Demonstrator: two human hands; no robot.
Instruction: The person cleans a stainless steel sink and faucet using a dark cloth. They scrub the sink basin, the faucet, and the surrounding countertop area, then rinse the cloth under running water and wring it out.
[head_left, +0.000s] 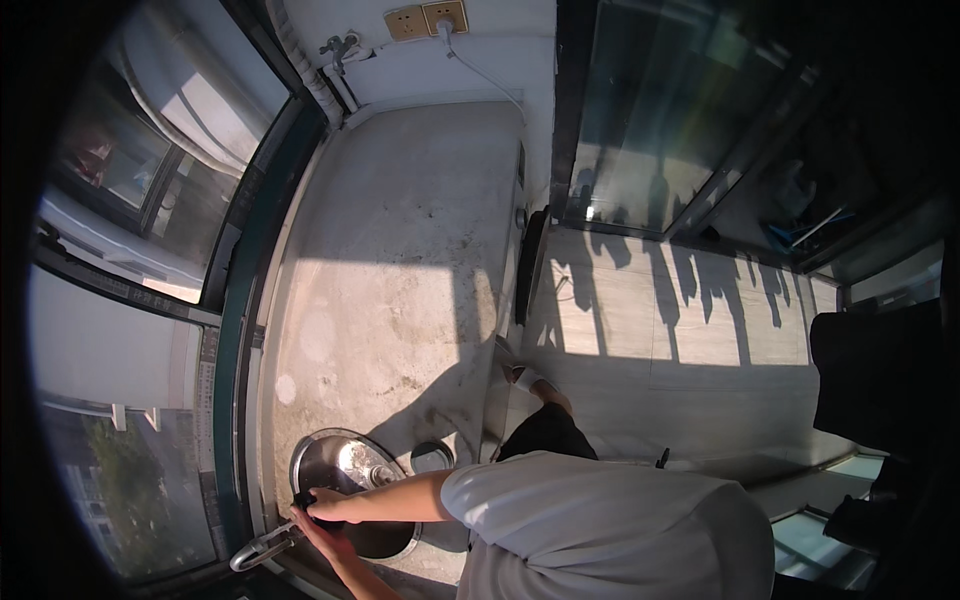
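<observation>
Both hands meet over the left rim of a round stainless steel sink (309, 456), close to the tap. My right hand (330, 504) is closed around a small black object (304, 499) whose kind I cannot make out. Just below it, my left hand (321, 534) lies against the right hand and the object; its grip is partly hidden. A curved metal tap (259, 551) reaches from the window side towards the hands. Sunlight falls on the drain fitting (381, 475) in the sink.
A round dark-rimmed item (433, 456) is on the stained worktop (375, 300), right of the sink. A window frame (232, 360) runs along the left. A wall valve (341, 51) and sockets (426, 20) are at the far end. Glass doors (630, 150) border the tiled floor (675, 322).
</observation>
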